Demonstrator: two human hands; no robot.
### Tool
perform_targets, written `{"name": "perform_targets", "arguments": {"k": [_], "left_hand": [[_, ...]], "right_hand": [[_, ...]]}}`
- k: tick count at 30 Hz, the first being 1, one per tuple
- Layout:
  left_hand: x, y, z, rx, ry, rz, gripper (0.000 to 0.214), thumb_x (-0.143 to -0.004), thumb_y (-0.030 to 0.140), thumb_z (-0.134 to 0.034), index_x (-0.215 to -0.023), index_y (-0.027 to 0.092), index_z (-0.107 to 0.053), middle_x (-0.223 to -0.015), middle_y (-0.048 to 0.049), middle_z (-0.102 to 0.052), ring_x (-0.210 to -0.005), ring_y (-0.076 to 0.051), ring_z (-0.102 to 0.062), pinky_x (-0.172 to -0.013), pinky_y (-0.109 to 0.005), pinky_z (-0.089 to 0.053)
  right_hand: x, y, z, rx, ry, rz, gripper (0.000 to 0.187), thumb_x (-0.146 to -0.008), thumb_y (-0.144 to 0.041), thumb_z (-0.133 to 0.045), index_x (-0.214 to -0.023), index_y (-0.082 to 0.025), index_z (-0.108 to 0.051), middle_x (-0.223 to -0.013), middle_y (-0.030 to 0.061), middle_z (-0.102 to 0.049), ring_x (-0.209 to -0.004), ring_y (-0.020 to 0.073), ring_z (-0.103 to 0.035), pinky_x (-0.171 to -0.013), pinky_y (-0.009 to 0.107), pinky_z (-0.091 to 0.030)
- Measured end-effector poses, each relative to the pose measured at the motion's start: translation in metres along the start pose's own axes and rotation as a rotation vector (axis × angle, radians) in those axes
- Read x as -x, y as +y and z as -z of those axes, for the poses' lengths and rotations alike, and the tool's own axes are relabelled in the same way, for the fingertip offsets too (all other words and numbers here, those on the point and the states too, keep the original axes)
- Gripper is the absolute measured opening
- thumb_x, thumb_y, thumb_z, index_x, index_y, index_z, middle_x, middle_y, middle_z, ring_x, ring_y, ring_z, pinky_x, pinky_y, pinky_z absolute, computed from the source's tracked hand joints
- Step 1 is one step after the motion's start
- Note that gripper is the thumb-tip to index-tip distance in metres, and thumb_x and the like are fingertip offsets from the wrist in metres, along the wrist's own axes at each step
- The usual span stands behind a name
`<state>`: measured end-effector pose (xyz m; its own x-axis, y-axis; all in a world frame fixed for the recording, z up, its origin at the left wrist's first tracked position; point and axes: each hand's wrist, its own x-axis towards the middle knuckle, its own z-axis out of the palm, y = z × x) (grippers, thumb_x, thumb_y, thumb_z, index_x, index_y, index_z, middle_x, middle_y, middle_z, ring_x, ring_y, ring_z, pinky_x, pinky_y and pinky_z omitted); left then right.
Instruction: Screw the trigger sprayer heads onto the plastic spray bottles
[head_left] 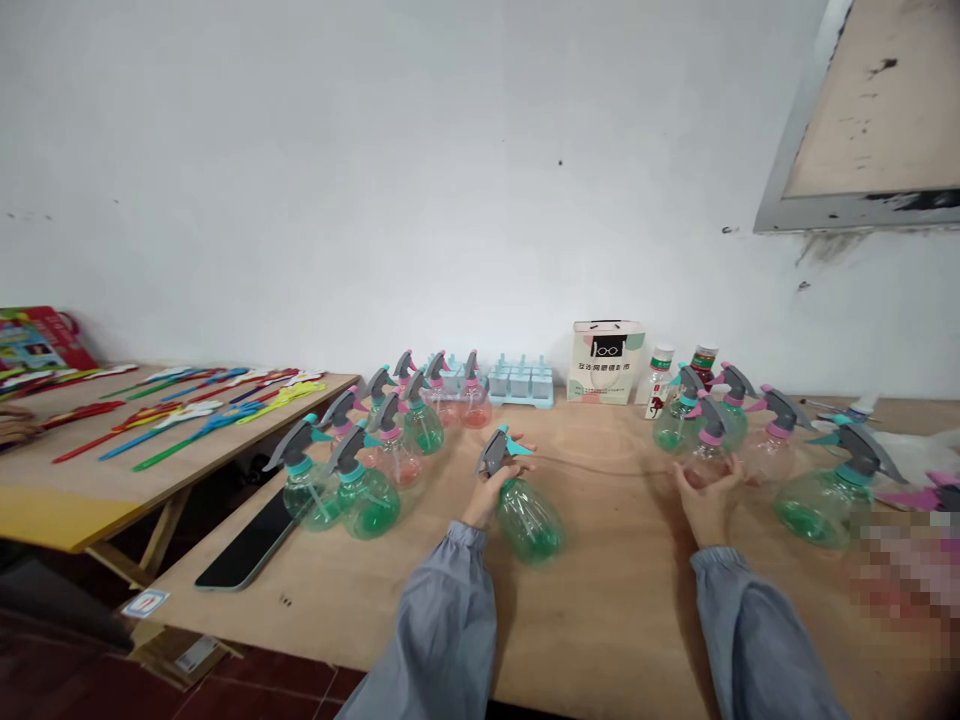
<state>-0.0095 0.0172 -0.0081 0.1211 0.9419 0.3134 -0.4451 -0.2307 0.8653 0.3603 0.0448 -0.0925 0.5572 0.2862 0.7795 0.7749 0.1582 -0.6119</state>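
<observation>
My left hand is wrapped round the neck of a green spray bottle, which tilts over the middle of the table. This bottle has a grey head with a turquoise trigger. On the right, my right hand has its fingers round the lower body of a pink spray bottle with a grey and pink head. Close to that hand stand another pink spray bottle and a green spray bottle. Left of my left hand, several green and pink spray bottles stand in a group.
A black phone lies at the table's left. Along the wall stand pale blue popsicle moulds, a paper bag and two small bottles. Colourful hand-shaped sticks cover the neighbouring table. A blurred patch is at right.
</observation>
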Motion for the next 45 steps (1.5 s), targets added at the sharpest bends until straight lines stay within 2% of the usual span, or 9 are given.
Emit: {"name": "perform_targets", "arguments": {"k": [3, 7, 10, 15, 23, 30, 34, 38, 45], "left_hand": [[0.001, 0.002, -0.005, 0.090, -0.034, 0.077, 0.047, -0.070, 0.038, -0.074, -0.111, 0.017, -0.065, -0.114, -0.0119, -0.071, -0.086, -0.020, -0.071, -0.075, -0.029, -0.049], [0.003, 0.007, -0.007, 0.172, -0.049, 0.135, 0.044, -0.071, 0.045, -0.073, -0.102, 0.014, -0.068, -0.116, -0.0138, -0.070, -0.093, -0.022, -0.070, -0.072, -0.027, -0.049], [0.004, 0.008, -0.007, 0.173, -0.029, 0.151, 0.039, -0.069, 0.040, -0.075, -0.099, 0.015, -0.068, -0.117, -0.0124, -0.069, -0.098, -0.023, -0.069, -0.073, -0.026, -0.050], [0.003, 0.007, -0.005, 0.222, 0.026, 0.127, 0.036, -0.063, 0.025, -0.069, -0.098, 0.018, -0.067, -0.114, -0.0089, -0.071, -0.104, -0.024, -0.067, -0.070, -0.025, -0.051], [0.001, 0.008, -0.005, 0.277, 0.014, 0.178, 0.039, -0.057, 0.024, -0.060, -0.094, 0.016, -0.067, -0.107, -0.0101, -0.073, -0.099, -0.025, -0.067, -0.058, -0.024, -0.046], [0.002, 0.003, -0.009, 0.301, 0.032, 0.068, 0.014, -0.053, 0.023, -0.057, -0.064, 0.016, -0.060, -0.064, -0.0029, -0.063, -0.061, -0.012, -0.057, -0.058, -0.023, -0.042], [0.003, 0.008, -0.009, 0.313, 0.088, 0.065, 0.026, -0.052, 0.022, -0.059, -0.076, 0.016, -0.066, -0.076, -0.0040, -0.069, -0.073, -0.016, -0.062, -0.062, -0.024, -0.044], [0.002, 0.008, -0.007, 0.251, 0.048, 0.124, 0.037, -0.055, 0.024, -0.059, -0.089, 0.017, -0.068, -0.089, -0.0077, -0.072, -0.087, -0.021, -0.065, -0.064, -0.025, -0.044], [0.001, 0.002, -0.008, 0.176, 0.061, 0.040, 0.017, -0.053, 0.026, -0.055, -0.066, 0.017, -0.062, -0.065, -0.0042, -0.064, -0.064, -0.016, -0.059, -0.060, -0.028, -0.043]], "right_hand": [[0.021, -0.028, -0.002, 0.020, -0.030, 0.037, 0.104, -0.065, -0.073, -0.068, -0.138, -0.005, -0.037, -0.120, 0.0224, -0.049, -0.112, 0.0378, -0.049, -0.098, 0.058, -0.039], [0.053, -0.069, -0.007, -0.032, -0.210, 0.084, 0.097, -0.069, -0.073, -0.064, -0.137, -0.009, -0.040, -0.113, 0.0177, -0.049, -0.106, 0.0347, -0.049, -0.093, 0.055, -0.043], [0.071, -0.089, -0.011, -0.105, -0.297, 0.102, 0.089, -0.072, -0.072, -0.062, -0.136, -0.014, -0.042, -0.115, 0.0160, -0.048, -0.110, 0.0338, -0.047, -0.096, 0.054, -0.042], [0.083, -0.106, -0.016, -0.217, -0.273, 0.062, 0.086, -0.074, -0.067, -0.065, -0.137, -0.013, -0.038, -0.120, 0.0162, -0.047, -0.113, 0.0316, -0.048, -0.100, 0.051, -0.041], [0.091, -0.112, -0.023, -0.278, -0.327, 0.015, 0.090, -0.071, -0.069, -0.067, -0.136, -0.013, -0.038, -0.122, 0.0170, -0.049, -0.115, 0.0322, -0.049, -0.101, 0.052, -0.041], [0.090, -0.108, -0.022, -0.296, -0.352, 0.025, 0.091, -0.071, -0.067, -0.068, -0.137, -0.013, -0.038, -0.125, 0.0173, -0.049, -0.117, 0.0317, -0.050, -0.103, 0.052, -0.041], [0.090, -0.106, -0.021, -0.301, -0.390, 0.013, 0.092, -0.071, -0.067, -0.068, -0.138, -0.014, -0.037, -0.126, 0.0173, -0.049, -0.118, 0.0312, -0.050, -0.102, 0.051, -0.042], [0.090, -0.105, -0.022, -0.302, -0.397, 0.010, 0.092, -0.070, -0.069, -0.067, -0.137, -0.014, -0.037, -0.126, 0.0179, -0.049, -0.119, 0.0321, -0.049, -0.103, 0.052, -0.041], [0.089, -0.106, -0.020, -0.316, -0.416, 0.000, 0.092, -0.071, -0.068, -0.068, -0.137, -0.013, -0.037, -0.125, 0.0177, -0.049, -0.118, 0.0320, -0.050, -0.103, 0.051, -0.042]]}}
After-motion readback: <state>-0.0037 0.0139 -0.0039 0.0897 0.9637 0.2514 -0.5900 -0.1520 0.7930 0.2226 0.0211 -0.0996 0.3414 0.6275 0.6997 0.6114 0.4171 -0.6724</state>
